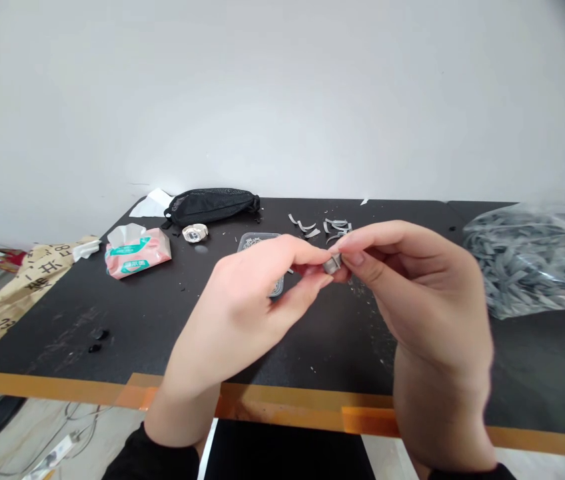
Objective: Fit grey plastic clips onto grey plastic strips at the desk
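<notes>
Between the fingertips of both hands is a small grey curled strip (pixel 332 265), held above the middle of the black table. My left hand (pixel 257 287) pinches it from the left with thumb and forefinger. From the right, my right hand (pixel 402 280) pinches the same piece, and the two hands' fingertips meet around it. Behind my left hand stands a clear plastic box (pixel 276 288) with small grey bits inside, partly hidden by the hand. Several loose grey strips (pixel 337 227) lie on the table beyond the hands.
A clear bag of grey strips (pixel 537 260) lies at the right. On the left are a pink tissue pack (pixel 137 253), a white watch (pixel 195 233) and a black mesh pouch (pixel 212 205). Orange-brown tape (pixel 282 405) runs along the table's front edge. A wall rises behind.
</notes>
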{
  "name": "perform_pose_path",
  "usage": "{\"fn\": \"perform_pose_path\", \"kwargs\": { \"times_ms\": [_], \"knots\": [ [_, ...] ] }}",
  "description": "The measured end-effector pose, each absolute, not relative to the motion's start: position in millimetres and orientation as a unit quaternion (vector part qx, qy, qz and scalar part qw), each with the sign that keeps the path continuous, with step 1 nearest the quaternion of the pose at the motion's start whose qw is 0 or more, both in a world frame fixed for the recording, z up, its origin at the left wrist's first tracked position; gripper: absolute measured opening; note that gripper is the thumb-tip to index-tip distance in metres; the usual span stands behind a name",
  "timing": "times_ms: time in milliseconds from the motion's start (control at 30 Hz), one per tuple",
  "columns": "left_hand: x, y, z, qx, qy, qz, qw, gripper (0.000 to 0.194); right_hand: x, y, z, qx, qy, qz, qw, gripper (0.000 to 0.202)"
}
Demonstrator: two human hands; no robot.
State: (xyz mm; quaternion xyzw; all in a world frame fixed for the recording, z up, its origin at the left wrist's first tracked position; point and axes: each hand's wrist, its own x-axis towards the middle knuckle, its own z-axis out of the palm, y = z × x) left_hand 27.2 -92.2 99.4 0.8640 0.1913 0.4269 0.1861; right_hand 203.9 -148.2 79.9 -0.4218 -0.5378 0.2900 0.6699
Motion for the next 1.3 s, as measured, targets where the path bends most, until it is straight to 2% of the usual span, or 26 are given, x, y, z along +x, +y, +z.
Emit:
{"fn": "perform_pose_path", "kwargs": {
  "times_ms": [567,900,1300],
  "knots": [
    [26.2,-95.9,102.8,0.875,0.213,0.423,0.105,0.014,205.6,-150.1,82.6,-0.383,-0.502,0.361,0.686,0.016],
    [26.4,-94.6,103.7,0.874,0.201,0.419,0.141,0.014,201.4,-150.1,82.1,-0.379,-0.506,0.345,0.694,0.017],
    [27.3,-94.4,103.0,0.875,0.198,0.418,0.143,0.012,196.9,-156.6,83.5,-0.427,-0.516,0.264,0.694,0.02]
  ]
}}
